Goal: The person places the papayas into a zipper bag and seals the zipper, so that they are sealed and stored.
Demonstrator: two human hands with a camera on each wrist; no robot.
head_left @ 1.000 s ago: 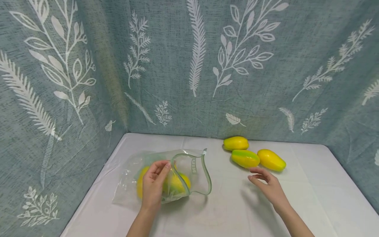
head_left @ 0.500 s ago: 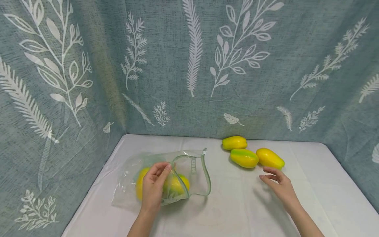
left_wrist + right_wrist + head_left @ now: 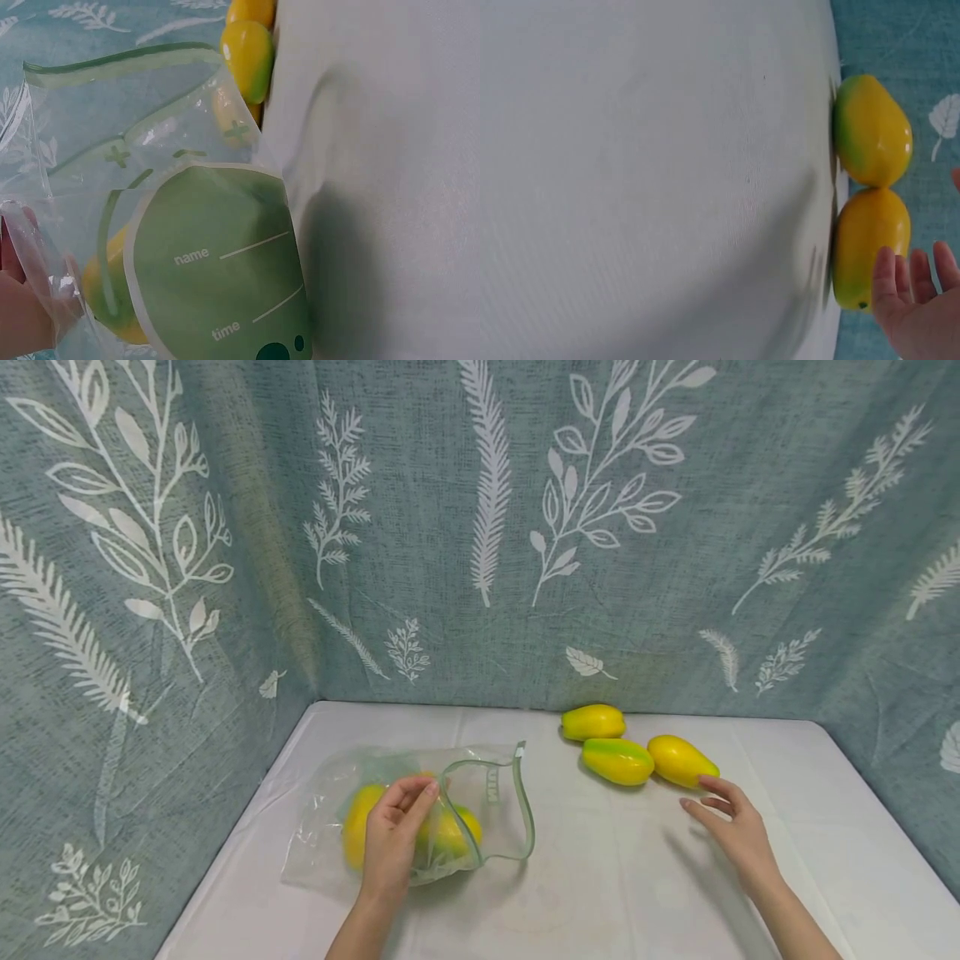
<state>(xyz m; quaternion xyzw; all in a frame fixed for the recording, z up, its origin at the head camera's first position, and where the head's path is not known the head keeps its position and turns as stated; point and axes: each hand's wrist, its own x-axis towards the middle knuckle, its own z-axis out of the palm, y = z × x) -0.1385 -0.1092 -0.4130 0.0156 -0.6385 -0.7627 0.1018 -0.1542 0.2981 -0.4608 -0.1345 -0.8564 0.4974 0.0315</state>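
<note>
While our left hand [image 3: 390, 839] pinches the clear bag [image 3: 311, 835] near its mouth, yellow fruit [image 3: 357, 827] showing inside, our right hand [image 3: 733, 828] has thumb and fingers parted, gripping nothing. At those fingertips, ahead and left, we've got the slanted fruit [image 3: 677, 760], long axis running from far left to near right; contact, we can't tell. Our right is clearly the nearer hand. Beyond sit the green-topped fruit [image 3: 618, 762], then the back fruit [image 3: 592, 723], then the curtain [image 3: 420, 543].
</note>
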